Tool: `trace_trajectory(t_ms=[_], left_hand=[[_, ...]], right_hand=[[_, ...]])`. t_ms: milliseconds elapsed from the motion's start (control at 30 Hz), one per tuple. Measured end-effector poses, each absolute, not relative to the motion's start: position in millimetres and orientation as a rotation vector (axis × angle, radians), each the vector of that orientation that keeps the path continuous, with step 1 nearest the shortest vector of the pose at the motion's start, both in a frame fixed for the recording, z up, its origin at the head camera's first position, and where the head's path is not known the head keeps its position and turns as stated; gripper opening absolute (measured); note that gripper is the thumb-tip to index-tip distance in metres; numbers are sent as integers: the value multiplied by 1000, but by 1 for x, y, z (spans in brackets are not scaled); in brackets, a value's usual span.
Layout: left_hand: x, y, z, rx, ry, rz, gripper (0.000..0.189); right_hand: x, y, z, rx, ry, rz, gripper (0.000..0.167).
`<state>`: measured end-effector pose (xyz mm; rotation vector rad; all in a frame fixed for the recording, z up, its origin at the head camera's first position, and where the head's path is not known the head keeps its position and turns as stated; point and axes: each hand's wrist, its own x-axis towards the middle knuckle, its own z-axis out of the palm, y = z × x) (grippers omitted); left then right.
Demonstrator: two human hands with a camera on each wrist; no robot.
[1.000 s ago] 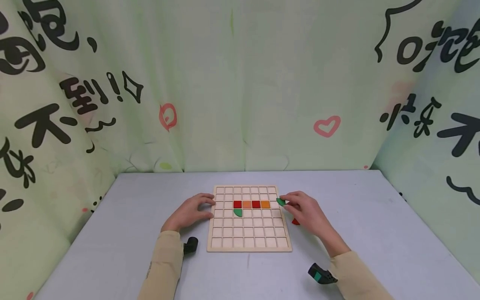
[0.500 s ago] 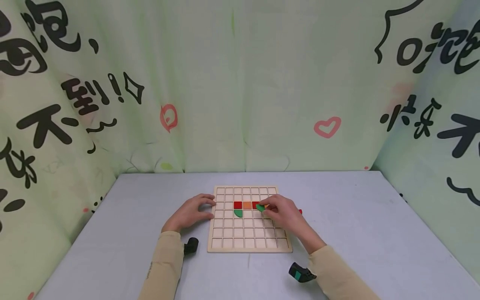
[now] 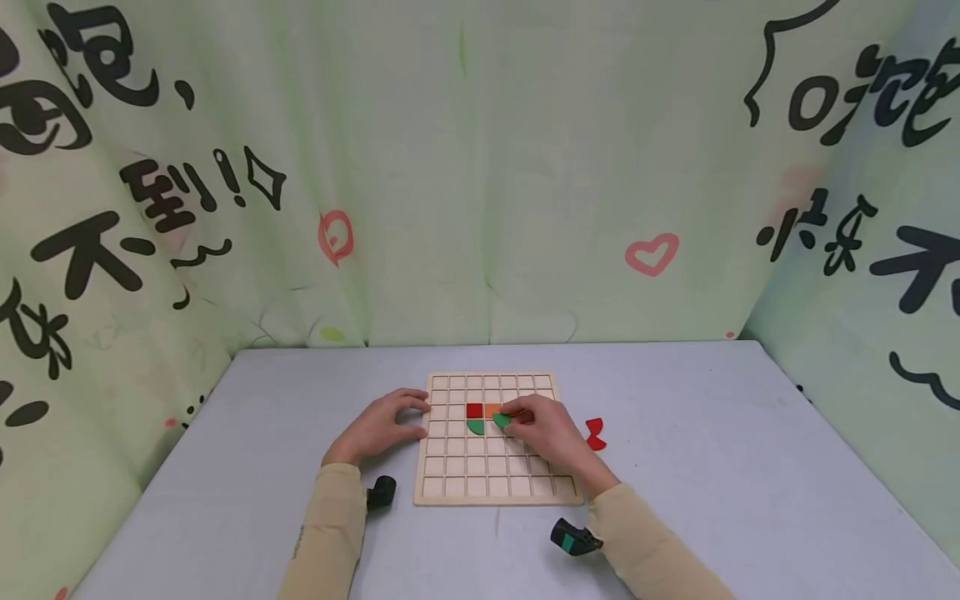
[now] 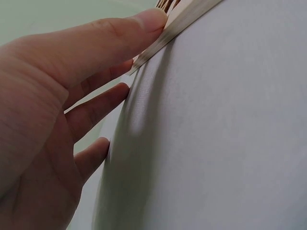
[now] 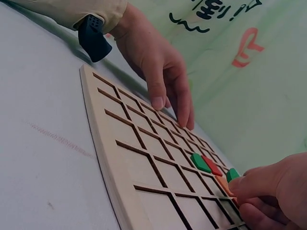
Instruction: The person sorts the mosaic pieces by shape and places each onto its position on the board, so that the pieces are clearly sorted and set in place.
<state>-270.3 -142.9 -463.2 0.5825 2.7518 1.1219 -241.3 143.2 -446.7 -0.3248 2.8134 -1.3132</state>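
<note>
A wooden grid board [image 3: 498, 502] lies flat on the table. My left hand [image 3: 382, 423] rests at its left side; the left wrist view has the thumb [image 4: 105, 43] touching the board's edge, fingers loosely extended. Between the right hand's [image 3: 546, 429] thumb and fingertips is a pinched green quarter-round piece [image 3: 501, 421], just over the cells below the orange square [image 3: 492, 410]. Left of that sit a red square [image 3: 475, 410] and, beneath it, another green quarter-round piece [image 3: 476, 427]. The right hand covers the coloured squares farther right in that row.
Two red pieces [image 3: 595, 435] lie on the white table [image 3: 712, 450] right of the board. Black wrist cameras [image 3: 381, 493] jut from both sleeves over the table. A printed curtain [image 3: 487, 183] stands behind.
Carrying the green piece, the right hand has moved left from the board's right edge to over its middle, uncovering the two red pieces. The left hand has stayed put.
</note>
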Motion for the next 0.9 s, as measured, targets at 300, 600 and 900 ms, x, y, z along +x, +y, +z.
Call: trace_trajectory(t_ms=[300, 600, 900], left_hand=[[-269, -143, -461, 573, 2751, 1117, 36], [-269, -143, -461, 607, 2740, 1137, 38], [-270, -143, -463, 593, 2753, 1132, 37]], right_hand=[[-241, 137, -450, -445, 2866, -1257, 19], [-241, 132, -453, -498, 2916, -1204, 17], [-241, 131, -453, -529, 2950, -1168, 15]])
